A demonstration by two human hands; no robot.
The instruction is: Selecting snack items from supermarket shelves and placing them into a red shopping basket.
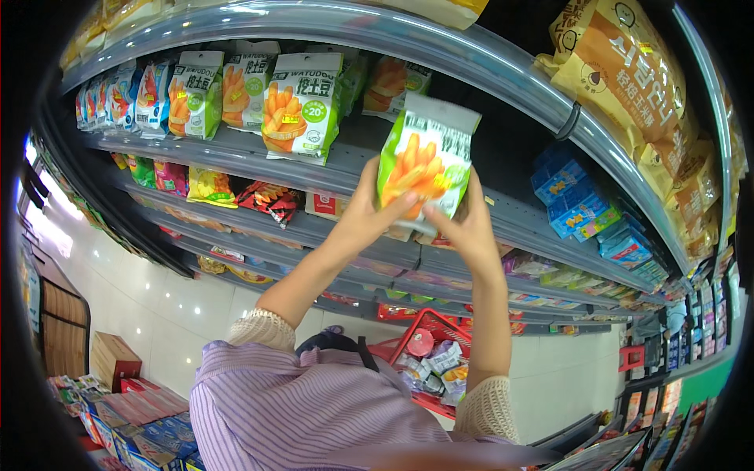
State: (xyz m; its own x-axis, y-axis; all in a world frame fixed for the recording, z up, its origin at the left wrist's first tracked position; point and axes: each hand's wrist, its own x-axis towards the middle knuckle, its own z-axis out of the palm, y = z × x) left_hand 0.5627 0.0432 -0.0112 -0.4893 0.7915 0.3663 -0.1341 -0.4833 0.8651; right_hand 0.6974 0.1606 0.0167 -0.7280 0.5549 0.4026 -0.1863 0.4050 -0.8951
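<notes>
Between my two hands I hold a white and green snack bag (421, 165) with fries pictured on its front. My left hand (377, 206) grips its left side, thumb across the lower front. On the right side, my right hand (465, 215) has its thumb over the bottom edge; the other fingers are hidden behind. The bag is upright, slightly tilted, in front of a grey metal shelf (359, 135). To its left on that shelf stands a similar snack bag (300, 109), with another matching bag (396, 87) lying farther back.
Blue snack boxes (568, 194) sit on the shelf at right. Large yellow bags (630, 76) fill the upper right. A red shopping basket (427, 321) with packaged goods is below, near my body. At lower left, a cardboard box (115, 359) stands on the tiled floor (177, 306).
</notes>
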